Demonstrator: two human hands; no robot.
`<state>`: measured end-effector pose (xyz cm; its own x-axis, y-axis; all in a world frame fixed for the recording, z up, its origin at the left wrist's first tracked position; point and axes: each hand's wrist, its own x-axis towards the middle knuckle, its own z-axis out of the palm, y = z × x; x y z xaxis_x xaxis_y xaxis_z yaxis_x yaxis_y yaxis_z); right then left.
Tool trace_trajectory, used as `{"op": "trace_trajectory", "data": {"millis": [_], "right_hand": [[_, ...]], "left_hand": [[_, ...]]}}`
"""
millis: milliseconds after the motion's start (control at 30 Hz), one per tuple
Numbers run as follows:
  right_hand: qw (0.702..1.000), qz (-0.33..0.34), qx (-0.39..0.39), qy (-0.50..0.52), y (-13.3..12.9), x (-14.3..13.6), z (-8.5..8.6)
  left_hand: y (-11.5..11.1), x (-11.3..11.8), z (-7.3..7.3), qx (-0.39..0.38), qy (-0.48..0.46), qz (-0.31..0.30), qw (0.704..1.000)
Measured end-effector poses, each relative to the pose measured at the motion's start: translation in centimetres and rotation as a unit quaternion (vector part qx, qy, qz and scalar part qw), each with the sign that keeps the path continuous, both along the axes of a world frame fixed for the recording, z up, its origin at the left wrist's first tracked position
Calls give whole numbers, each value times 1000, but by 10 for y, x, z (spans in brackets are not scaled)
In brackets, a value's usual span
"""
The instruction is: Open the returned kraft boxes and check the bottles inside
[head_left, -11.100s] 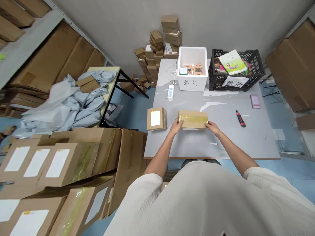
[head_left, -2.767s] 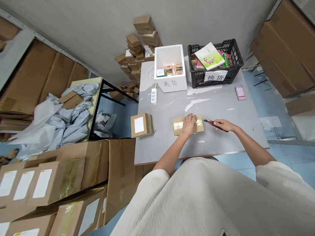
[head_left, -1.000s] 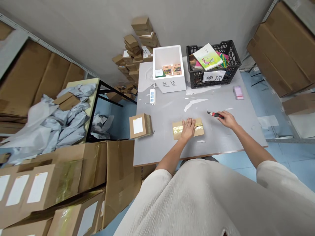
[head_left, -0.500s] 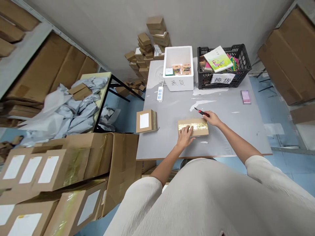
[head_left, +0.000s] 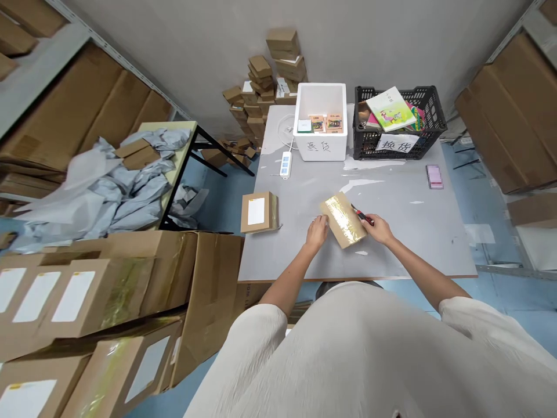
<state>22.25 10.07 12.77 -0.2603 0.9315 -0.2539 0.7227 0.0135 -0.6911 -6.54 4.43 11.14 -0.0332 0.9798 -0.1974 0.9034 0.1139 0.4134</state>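
Observation:
A brown cardboard box (head_left: 343, 219) with shiny tape along its top lies turned at an angle near the front of the table. My left hand (head_left: 317, 233) is closed at the box's left edge, fingertips against the cardboard and partly hidden. In my right hand (head_left: 378, 229) is a red and black utility knife (head_left: 364, 215), gripped by the handle, its tip pointing up and left over the box's right side. That hand is right beside the box's lower right edge.
On the grey table (head_left: 304, 255) stand another labelled box (head_left: 256, 213), a power strip (head_left: 285, 164), a white foam bin (head_left: 319, 148) and a black crate (head_left: 398, 145) of books. A small pink pad (head_left: 434, 176) lies at right. Large cartons (head_left: 174, 284) are stacked at left.
The box has turned clockwise from lying straight. My left hand has gone from flat on its top to its left edge. The knife hand has come down to the box's right side.

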Motion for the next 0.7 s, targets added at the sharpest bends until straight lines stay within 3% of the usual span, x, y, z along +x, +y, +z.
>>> {"op": "trace_trajectory", "data": {"millis": [100, 167, 300, 433, 567, 700], "right_hand": [[995, -4, -55, 85, -14, -8, -11], [988, -21, -77, 132, -6, -14, -16], [988, -80, -11, 135, 46, -32, -16], [989, -40, -1, 144, 100, -59, -12], [991, -4, -37, 128, 111, -68, -14], [994, -29, -26, 105, 90, -46, -18]], "left_hand": [[11, 1, 5, -7, -27, 18, 999], [14, 15, 8, -7, -43, 38, 998], [9, 67, 7, -17, -23, 107, 994], [5, 104, 1, -44, -18, 99, 994], [10, 95, 0, -82, -2, 42, 996], [13, 63, 5, -100, 12, -68, 993]]}}
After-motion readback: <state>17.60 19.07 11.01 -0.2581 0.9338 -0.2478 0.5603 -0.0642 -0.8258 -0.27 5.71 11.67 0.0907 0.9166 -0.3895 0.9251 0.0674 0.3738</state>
